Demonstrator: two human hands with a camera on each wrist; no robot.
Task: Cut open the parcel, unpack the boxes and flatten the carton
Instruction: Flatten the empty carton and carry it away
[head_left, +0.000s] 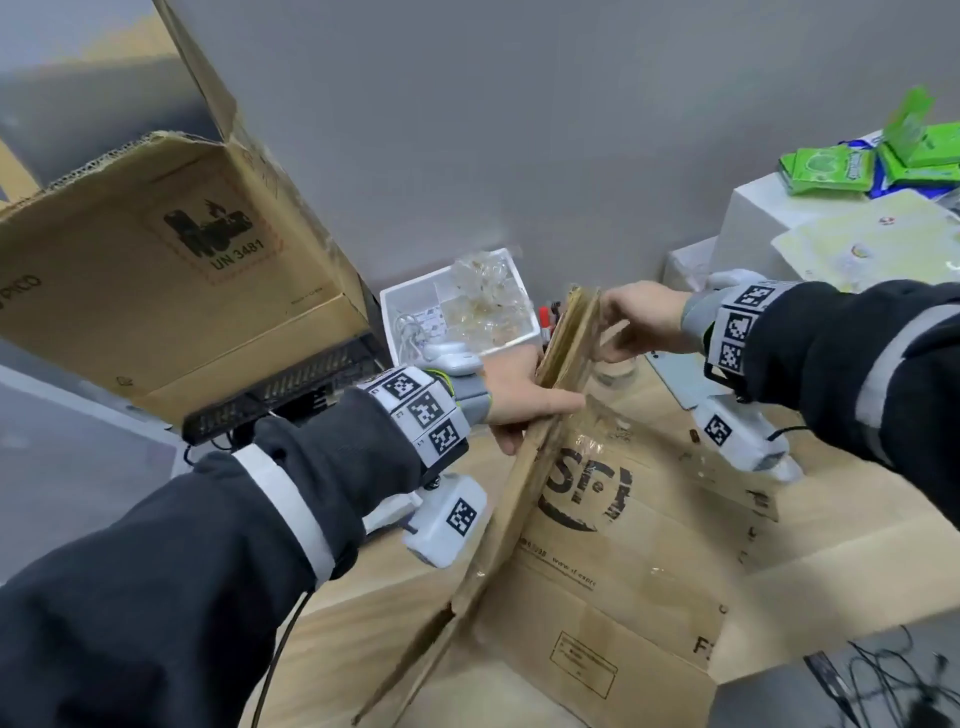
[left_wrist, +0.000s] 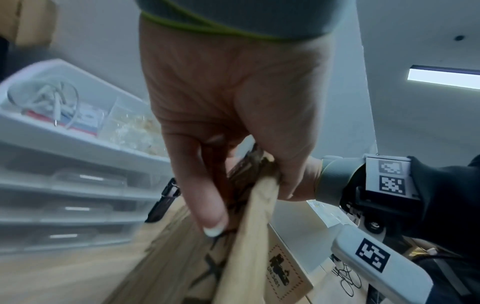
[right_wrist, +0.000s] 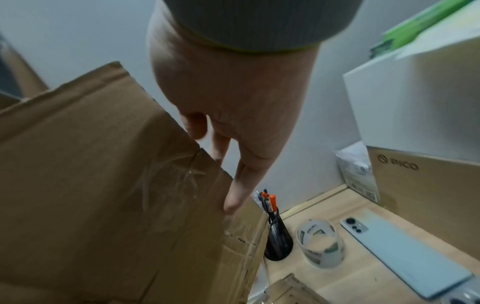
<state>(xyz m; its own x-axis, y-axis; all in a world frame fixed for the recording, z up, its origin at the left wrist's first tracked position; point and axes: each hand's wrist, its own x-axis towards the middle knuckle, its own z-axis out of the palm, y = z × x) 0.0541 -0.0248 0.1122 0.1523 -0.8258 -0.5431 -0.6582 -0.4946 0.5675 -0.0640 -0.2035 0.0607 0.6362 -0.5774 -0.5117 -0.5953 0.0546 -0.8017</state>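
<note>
The brown SF carton stands folded nearly flat on the wooden table, its top edge raised between my hands. My left hand grips that folded edge from the left, thumb on the printed side; in the left wrist view its fingers curl round the cardboard. From the right, my right hand pinches the carton's top corner. The right wrist view has its fingers lying along the carton's taped edge, and the thumb is hidden.
A large open PICO carton stands at the left. Behind the hands are a white tray of cables, a pen holder, a tape roll and a phone. White boxes with green packets stand at the right.
</note>
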